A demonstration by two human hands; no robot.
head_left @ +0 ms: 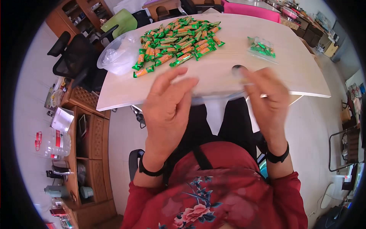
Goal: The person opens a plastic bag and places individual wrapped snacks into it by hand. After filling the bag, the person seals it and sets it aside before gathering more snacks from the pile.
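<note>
Both hands are raised over the near table edge and are blurred by motion. My left hand (167, 103) has its thumb and forefinger curved and apart, with no object visible between them. My right hand (268, 91) has its fingertips pinched together at what looks like a thin clear plastic bag (219, 97). The bag's bluish, smeared edge shows between the hands; its outline is hard to make out. Beyond the hands lies a large pile of green-and-orange wrapped snack bars (179, 40). A clear bag with several green packets (262, 49) lies to the right on the table.
The pale table (225, 30) spreads out ahead. At its left edge stands a clear plastic tub (120, 55) with plastic film inside. A dark round spot (238, 68) shows on the tabletop near my right fingertips. A black chair (82, 57) and wooden cabinet (95, 137) are at left.
</note>
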